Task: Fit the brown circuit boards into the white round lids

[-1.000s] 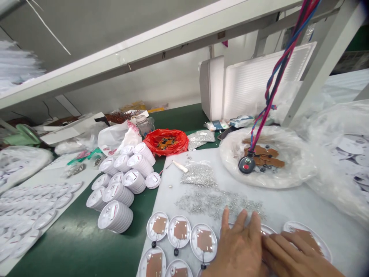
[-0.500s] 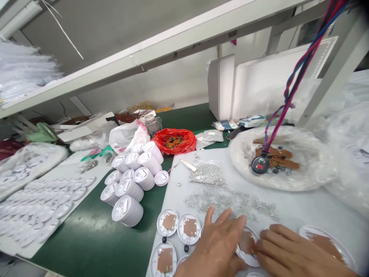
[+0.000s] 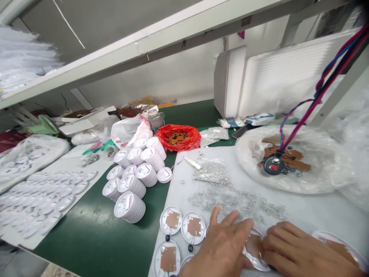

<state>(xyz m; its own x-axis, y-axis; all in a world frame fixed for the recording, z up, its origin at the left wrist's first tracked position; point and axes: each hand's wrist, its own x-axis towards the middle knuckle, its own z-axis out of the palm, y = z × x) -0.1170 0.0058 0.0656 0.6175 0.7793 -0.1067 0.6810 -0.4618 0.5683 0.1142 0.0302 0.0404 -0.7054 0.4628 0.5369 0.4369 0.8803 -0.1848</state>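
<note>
Pressing hands (image 3: 248,246) on round white disc (image 3: 255,250), glittery screws (image 3: 230,200)

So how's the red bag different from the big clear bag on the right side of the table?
The red bag is small, opaque and bright, and sits on the green table; the clear bag is much larger, see-through and lies on the white sheet. A black round part with a red button and coloured wires lies on the clear bag, none on the red one. Both hold brown pieces.

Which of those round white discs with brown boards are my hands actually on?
The disc between your left hand and right hand, touched by both; the other discs to the left lie untouched.
</note>
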